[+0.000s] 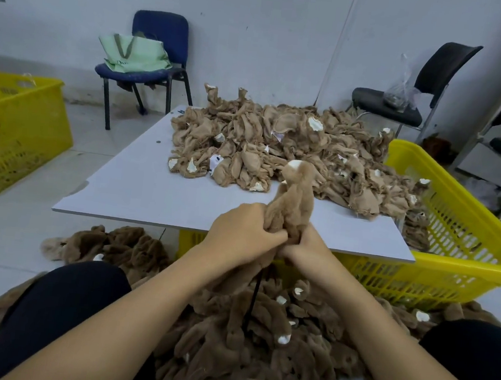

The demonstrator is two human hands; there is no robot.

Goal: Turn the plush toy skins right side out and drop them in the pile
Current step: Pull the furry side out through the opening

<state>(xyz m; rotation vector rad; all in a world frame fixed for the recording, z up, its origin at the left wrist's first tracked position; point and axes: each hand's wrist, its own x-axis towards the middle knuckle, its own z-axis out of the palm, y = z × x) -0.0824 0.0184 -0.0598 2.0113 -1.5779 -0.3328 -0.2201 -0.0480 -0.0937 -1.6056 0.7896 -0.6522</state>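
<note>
A brown furry plush skin [294, 200] with a white tip stands upright above the table's near edge. My left hand [243, 235] grips its lower left part with curled fingers. My right hand [305, 245] pinches its bottom from the right, touching the left hand. A thin black stick [253, 300] hangs down below my hands. A heap of inside-out tan skins [277, 149] covers the far half of the grey table [127, 190]. A pile of furry brown skins [259, 344] lies on the floor between my knees.
A yellow crate [465, 238] stands right of the table and partly under it. Another yellow crate [13, 133] sits at the left. A blue chair [151, 57] with a green bag stands by the wall. Black chairs [405, 94] stand at the back right.
</note>
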